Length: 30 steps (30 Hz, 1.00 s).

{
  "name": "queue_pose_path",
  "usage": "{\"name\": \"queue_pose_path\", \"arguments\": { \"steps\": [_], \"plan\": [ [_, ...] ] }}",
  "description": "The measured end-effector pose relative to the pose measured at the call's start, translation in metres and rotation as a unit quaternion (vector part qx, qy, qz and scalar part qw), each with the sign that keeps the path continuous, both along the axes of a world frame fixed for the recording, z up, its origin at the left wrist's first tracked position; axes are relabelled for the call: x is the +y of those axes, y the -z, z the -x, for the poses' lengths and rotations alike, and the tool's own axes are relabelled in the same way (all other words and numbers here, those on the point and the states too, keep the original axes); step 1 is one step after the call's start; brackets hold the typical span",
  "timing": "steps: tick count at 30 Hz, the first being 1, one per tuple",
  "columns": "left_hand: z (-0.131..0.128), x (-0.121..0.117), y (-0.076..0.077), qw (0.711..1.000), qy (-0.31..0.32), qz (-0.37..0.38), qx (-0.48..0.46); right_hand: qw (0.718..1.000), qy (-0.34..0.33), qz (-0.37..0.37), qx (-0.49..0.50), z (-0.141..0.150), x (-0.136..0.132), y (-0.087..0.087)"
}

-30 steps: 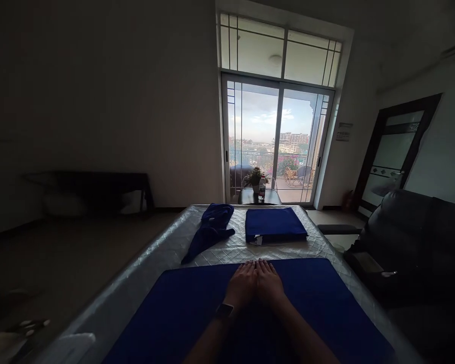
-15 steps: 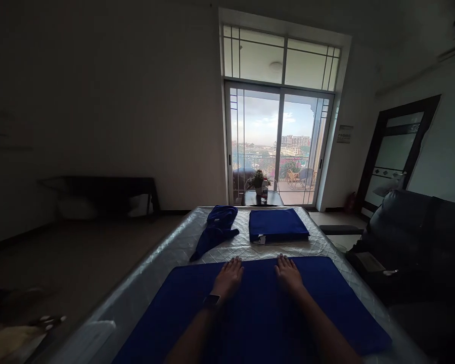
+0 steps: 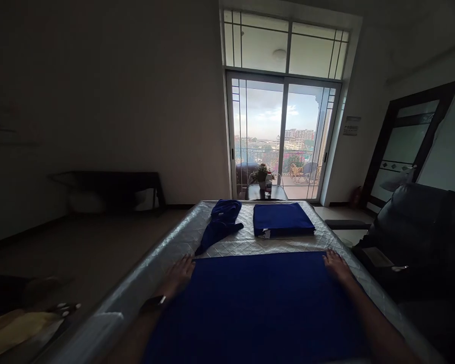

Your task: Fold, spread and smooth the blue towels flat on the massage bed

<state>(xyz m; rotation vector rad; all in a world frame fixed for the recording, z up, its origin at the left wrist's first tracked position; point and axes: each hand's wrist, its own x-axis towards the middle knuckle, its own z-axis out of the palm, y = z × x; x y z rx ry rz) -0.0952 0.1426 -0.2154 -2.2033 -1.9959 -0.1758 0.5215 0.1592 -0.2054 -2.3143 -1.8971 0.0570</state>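
A large blue cloth point(image 3: 258, 298) lies spread flat on the quilted mattress point(image 3: 235, 245) in front of me. My left hand point(image 3: 179, 275), with a watch on its wrist, lies flat at the cloth's far left corner, fingers stretched out. My right hand point(image 3: 336, 265) rests flat at the far right corner, fingers out too. Beyond the spread cloth sit a neatly folded blue cloth point(image 3: 282, 220) and, left of it, a crumpled blue cloth point(image 3: 220, 224).
A dark sofa point(image 3: 420, 237) stands close on the right of the mattress. A small table with a potted plant point(image 3: 263, 177) stands before the sliding glass door point(image 3: 282, 136). A low dark bench point(image 3: 109, 189) lines the left wall. Someone's foot point(image 3: 64, 307) shows at lower left.
My hands have slid apart from the middle of the blue cloth out to its far left and right corners, staying flat on it.
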Motion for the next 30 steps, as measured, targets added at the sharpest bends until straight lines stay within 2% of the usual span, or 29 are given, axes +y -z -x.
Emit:
{"name": "queue_pose_path", "arguments": {
  "steps": [5,12,17,21,24,27,30],
  "plan": [
    [0.022,0.003,0.006,1.000,-0.023,-0.005,-0.009,1.000,0.021,-0.008,-0.005,-0.021,0.009,0.013],
    [0.016,0.002,0.005,0.997,-0.063,0.017,-0.028,0.999,0.030,-0.006,-0.017,-0.029,0.019,0.026],
    [0.012,0.001,0.002,0.996,-0.079,0.006,-0.029,0.999,0.041,-0.006,-0.028,-0.021,0.014,0.019],
    [0.004,-0.002,-0.005,0.991,-0.120,-0.053,-0.016,0.998,0.051,-0.009,-0.031,-0.011,0.002,0.001],
    [-0.018,-0.008,-0.020,0.985,-0.111,-0.133,-0.004,0.998,0.048,-0.026,-0.039,0.002,-0.009,-0.018],
    [-0.066,-0.014,-0.034,0.990,-0.004,-0.142,-0.007,0.998,-0.007,-0.050,-0.042,0.038,-0.020,-0.033],
    [-0.136,-0.017,-0.037,0.989,0.108,-0.105,-0.011,0.992,-0.112,-0.058,-0.030,0.102,-0.028,-0.036]
  ]
}}
